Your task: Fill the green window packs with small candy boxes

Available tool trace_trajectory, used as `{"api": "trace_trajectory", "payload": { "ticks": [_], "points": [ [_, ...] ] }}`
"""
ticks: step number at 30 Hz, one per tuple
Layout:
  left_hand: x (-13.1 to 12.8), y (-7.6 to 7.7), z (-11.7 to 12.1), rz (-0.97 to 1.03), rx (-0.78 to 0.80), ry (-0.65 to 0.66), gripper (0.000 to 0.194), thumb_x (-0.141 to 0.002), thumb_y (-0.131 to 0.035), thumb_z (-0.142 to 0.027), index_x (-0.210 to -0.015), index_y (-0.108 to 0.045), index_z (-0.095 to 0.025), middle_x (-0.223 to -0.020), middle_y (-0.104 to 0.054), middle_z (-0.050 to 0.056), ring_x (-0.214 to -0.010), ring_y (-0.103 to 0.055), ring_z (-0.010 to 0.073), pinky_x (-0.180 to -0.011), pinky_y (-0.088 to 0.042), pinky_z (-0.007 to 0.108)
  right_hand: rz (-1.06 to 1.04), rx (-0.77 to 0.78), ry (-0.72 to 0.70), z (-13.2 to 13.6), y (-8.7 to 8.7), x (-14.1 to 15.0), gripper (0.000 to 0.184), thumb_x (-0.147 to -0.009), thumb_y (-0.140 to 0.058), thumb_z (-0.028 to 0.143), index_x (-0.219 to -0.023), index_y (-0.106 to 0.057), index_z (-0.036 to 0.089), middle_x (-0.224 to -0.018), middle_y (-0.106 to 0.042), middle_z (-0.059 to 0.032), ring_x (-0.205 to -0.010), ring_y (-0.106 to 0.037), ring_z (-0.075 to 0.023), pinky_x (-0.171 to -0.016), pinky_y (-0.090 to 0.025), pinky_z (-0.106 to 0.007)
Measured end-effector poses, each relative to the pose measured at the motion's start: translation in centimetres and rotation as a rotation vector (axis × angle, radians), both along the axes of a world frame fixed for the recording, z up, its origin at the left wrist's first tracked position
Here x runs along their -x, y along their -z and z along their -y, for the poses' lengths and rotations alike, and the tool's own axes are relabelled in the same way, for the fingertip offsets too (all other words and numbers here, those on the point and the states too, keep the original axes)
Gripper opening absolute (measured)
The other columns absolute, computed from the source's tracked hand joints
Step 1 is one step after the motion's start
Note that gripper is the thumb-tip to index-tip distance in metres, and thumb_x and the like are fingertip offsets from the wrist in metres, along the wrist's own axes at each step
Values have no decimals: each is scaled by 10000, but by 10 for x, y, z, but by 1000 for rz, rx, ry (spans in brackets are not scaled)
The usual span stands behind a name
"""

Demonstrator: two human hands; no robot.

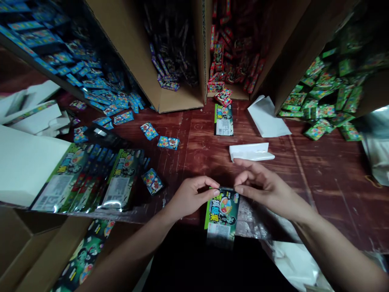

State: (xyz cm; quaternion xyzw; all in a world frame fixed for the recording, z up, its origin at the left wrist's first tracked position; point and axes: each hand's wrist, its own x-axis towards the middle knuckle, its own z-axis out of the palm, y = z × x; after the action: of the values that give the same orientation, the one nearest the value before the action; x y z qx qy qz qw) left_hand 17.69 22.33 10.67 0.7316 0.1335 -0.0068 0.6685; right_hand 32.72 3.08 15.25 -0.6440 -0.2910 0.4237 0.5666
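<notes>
In front of my body I hold a green-and-black printed candy packet (pixel 221 217) by its top edge, its lower end tilted towards me. My left hand (pixel 196 196) pinches the upper left corner between thumb and index finger. At the upper right corner, the thumb and bent fingers of my right hand (pixel 264 186) close on the edge. A folded white paper piece (pixel 251 153) lies just beyond the right fingers. Left of my left hand is a small blue candy box (pixel 152 181). What the packet contains is hidden.
Cardboard cartons (pixel 182 101) along the back hold small blue, purple, red and green boxes. An open white display box (pixel 33 162) with filled packets stands left. Another packet (pixel 224 121) and a white sheet (pixel 269 117) lie ahead. The table edge runs close to me.
</notes>
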Motion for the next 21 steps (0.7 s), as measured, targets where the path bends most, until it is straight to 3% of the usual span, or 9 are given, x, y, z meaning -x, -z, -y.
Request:
{"api": "trace_trajectory", "payload": {
  "ticks": [3,10,15,19,21],
  "points": [
    [-1,-2,2,-5,-20,7,152,-887,-699,-292,-983,-723,-176,-1003,-756,37,-936,-700,168,-883,-539,296,-38,49,-76,-10,7,1,571,-889,-683,294,-1389,-426,198,-880,-634,6,-783,-594,-122,-751,-498,-284],
    [0,-1,6,-35,-34,-13,158,-881,-688,-284,-994,-723,-180,-1001,-760,33,-931,-703,174,-869,-541,292,159,78,1,-9,35,14,687,-875,-690,317,-1463,-340,262,-930,-627,9,-804,-605,-146,-769,-518,-311],
    [1,1,8,-58,-10,-21,196,-883,-678,-299,-1041,-713,-188,-1058,-754,45,-977,-704,194,-902,-541,309,582,173,50,-4,35,20,810,-898,-680,319,-1567,-222,313,-1053,-664,-33,-758,-597,-174,-730,-529,-348],
    [7,0,7,-50,-7,-54,237,-889,-664,-295,-1093,-703,-181,-1053,-751,61,-962,-705,201,-872,-552,304,1047,27,11,-2,38,26,708,-945,-628,257,-1559,-288,355,-1037,-711,-58,-874,-628,-247,-811,-506,-436],
    [16,-2,6,-30,17,-84,251,-900,-655,-304,-1112,-701,-177,-1069,-749,70,-984,-706,208,-885,-554,307,1085,-8,-68,-3,42,27,692,-974,-576,240,-1572,-255,378,-1031,-734,-49,-905,-651,-261,-821,-504,-455]
  ]
}}
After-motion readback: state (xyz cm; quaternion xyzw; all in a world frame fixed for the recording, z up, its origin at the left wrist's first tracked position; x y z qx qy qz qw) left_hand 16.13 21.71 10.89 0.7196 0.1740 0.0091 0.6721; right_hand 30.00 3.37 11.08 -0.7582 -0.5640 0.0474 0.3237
